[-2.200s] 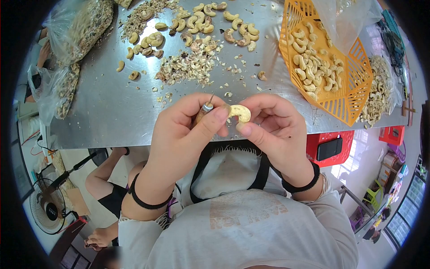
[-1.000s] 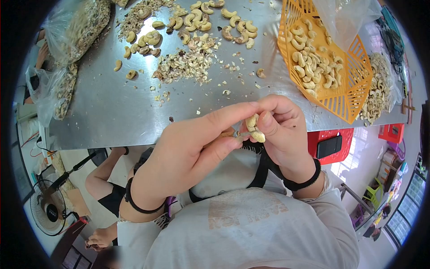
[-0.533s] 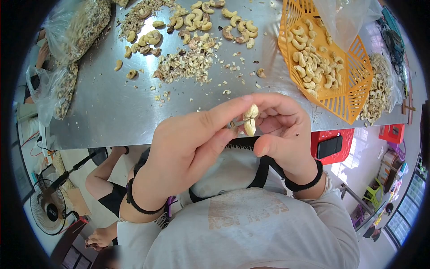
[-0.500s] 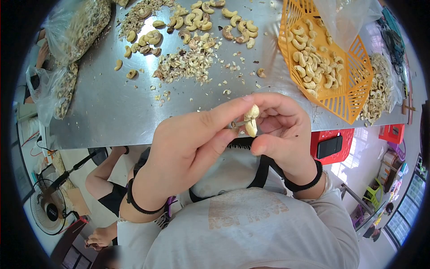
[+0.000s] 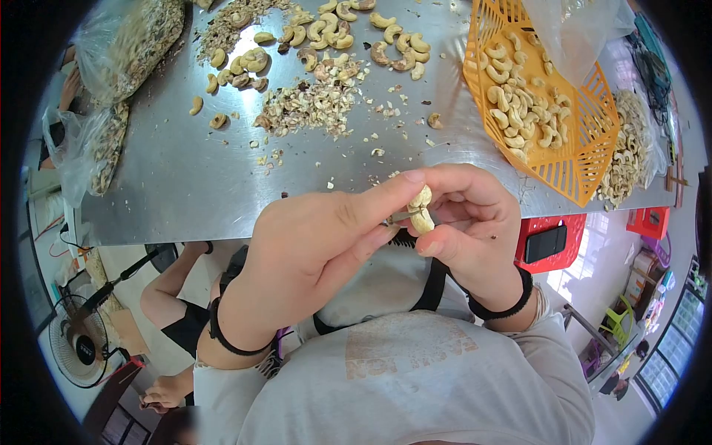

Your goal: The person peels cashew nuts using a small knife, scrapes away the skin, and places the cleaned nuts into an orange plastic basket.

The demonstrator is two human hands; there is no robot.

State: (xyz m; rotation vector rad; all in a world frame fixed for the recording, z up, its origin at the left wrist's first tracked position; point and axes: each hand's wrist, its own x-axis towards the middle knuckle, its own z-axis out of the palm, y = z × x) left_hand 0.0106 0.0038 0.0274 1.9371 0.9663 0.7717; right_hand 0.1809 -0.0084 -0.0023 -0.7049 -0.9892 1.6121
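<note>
My left hand (image 5: 311, 241) is closed, with a small knife (image 5: 400, 216) pinched between thumb and index finger. Only a short length of its thin metal blade shows; the handle is hidden in my fingers. The blade meets a pale cashew nut (image 5: 423, 220) near its middle. Curled around the nut's far side, my right hand (image 5: 475, 219) holds it, its thumb at the lower end. My left index fingertip lies at the nut's upper end. Beyond my hands, a heap of skin flakes and broken bits (image 5: 311, 107) lies on the metal table (image 5: 193, 178).
Several unpeeled cashews (image 5: 248, 65) lie at the back. A yellow plastic basket (image 5: 586, 159) holds pale cashews, with more in a bag (image 5: 627, 141) beside it. Filled plastic bags (image 5: 141, 52) stand at left. A phone (image 5: 545, 243) rests on a red stool (image 5: 567, 256). Another person's leg (image 5: 174, 285) shows at left.
The cashew has moved slightly down and tilted between my hands. My right thumb has come up against its lower end. Small flakes now show just above my fingers.
</note>
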